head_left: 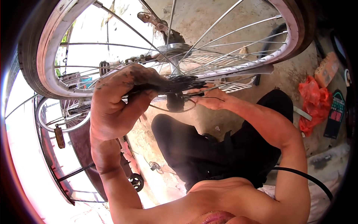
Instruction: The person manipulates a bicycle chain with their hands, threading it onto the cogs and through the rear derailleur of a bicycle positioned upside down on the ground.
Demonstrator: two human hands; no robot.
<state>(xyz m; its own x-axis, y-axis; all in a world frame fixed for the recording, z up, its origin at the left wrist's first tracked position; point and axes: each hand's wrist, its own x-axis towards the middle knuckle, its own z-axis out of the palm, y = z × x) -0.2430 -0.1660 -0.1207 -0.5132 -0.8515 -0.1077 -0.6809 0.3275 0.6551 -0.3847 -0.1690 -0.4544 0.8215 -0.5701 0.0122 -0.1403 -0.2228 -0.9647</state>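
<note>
A bicycle wheel with a pale rim and thin spokes fills the upper part of the head view. At its hub is a dark, greasy cluster of sprockets, with a black part and a thin looping cable below. My left hand, smeared with black grease, is closed, its fingertips against the left side of the cluster; what they pinch is hidden. From the right, my right hand reaches to the cluster's other side. Its fingers are bent together there, partly covered by the dark parts.
A white slatted rack lies beyond my right hand. At the right are a red plastic bag, a brick and a dark flat package. Another bicycle wheel and a pedal are at the left.
</note>
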